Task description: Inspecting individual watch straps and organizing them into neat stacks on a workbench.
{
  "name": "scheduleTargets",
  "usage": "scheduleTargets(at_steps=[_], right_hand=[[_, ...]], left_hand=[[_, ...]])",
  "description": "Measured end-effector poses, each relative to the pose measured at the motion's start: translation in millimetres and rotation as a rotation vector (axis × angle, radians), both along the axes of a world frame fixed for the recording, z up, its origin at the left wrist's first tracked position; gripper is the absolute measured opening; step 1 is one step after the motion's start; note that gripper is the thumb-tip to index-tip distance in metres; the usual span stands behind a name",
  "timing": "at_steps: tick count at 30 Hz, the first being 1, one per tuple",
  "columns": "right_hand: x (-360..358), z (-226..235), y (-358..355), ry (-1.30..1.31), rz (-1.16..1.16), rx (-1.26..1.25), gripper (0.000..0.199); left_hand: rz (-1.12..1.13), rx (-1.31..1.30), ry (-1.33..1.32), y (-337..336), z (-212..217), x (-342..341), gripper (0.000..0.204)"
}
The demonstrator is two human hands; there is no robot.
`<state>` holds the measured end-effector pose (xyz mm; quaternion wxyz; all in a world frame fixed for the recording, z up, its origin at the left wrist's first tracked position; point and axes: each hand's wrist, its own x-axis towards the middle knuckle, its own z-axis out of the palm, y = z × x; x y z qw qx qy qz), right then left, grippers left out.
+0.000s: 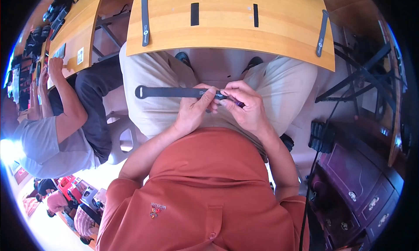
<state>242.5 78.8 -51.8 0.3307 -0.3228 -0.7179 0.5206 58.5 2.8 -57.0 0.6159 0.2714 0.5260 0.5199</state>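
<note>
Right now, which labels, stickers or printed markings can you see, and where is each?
Square sticker: white with black pattern, on the left wooden table.
Small label: pale rectangle on the black strap held by both hands.
Round emblem: pale, on the black strap lying on the front table.

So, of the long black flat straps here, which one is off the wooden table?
The black strap gripped by the left hand and right hand above the lap; the two others lie flat on the wooden table.

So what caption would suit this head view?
Both hands, left and right, hold a black strap over the lap, below a wooden table.
</note>
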Motion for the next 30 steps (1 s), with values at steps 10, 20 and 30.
scheduleTargets(at_steps=[10,20,30], right_hand=[[7.2,-0.3,6.9,-0.032,0.109,-0.127,0.016],[10.4,6.6,12.0,-0.061,0.165,-0.111,0.012],[13.9,32.3,-5.2,-0.22,0.102,0.009,0.026]], left_hand=[[-0.115,-0.013,0.036,-2.6,-1.2,-5.9,0.022],[-0.187,0.005,-0.073,1.5,5.2,-8.3,0.018],[0.001,-0.154,-0.384,3.3,13.1,-17.1,0.018]])
